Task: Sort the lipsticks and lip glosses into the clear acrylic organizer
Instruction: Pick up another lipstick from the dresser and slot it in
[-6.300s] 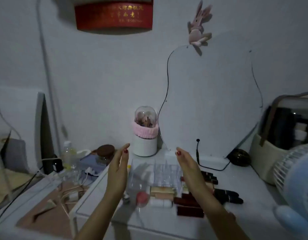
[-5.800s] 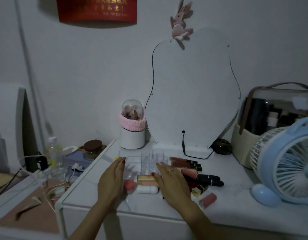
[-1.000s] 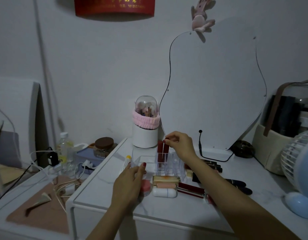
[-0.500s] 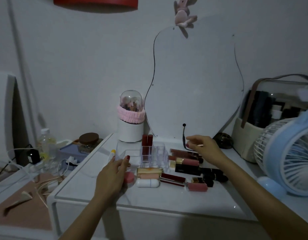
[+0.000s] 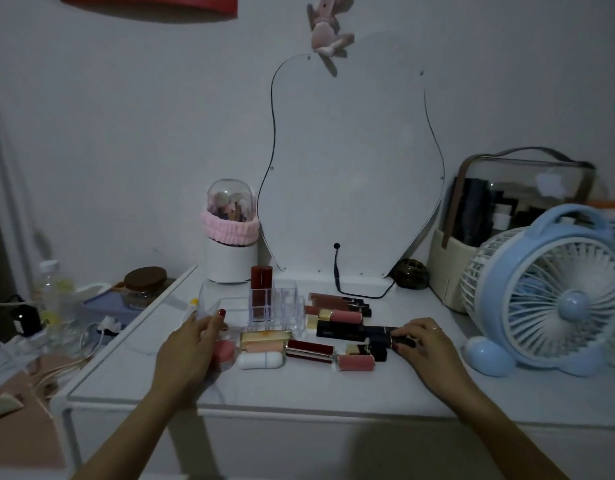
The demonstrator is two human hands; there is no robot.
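Lipstick number one, the dark red tube (image 5: 261, 277), now stands upright in a far-left slot of the clear acrylic organizer (image 5: 282, 308); a second ago my right hand was up there dropping it in, and half a second ago it was swinging out over the pile. Now my right hand (image 5: 422, 344) has come down at the right end of that pile, fingertips curled and pinching a black lipstick (image 5: 385, 336) that lies flat on the white tabletop (image 5: 299, 386). So one piece is sorted and I judge the second pick is starting. My left hand (image 5: 192, 344) remains at the organizer's near-left corner, fingers mostly straight and pressing against the clear wall to steady it, grasping nothing that I can make out. The rest waits just right of and in front of the organizer: a long brown lip gloss (image 5: 333, 300) farthest back, a pink gloss (image 5: 340, 316), a black box (image 5: 339, 330), a dark red gloss (image 5: 309, 349), a short pink tube (image 5: 355, 362), a gold case (image 5: 264, 337) and a white capsule (image 5: 260, 360). Most slots look empty, so there is room to drop things in. The blue fan (image 5: 548, 292) crowds my right wrist, the table's near edge runs just below both forearms, and the mirror's cable (image 5: 354, 289) trails behind the pile.
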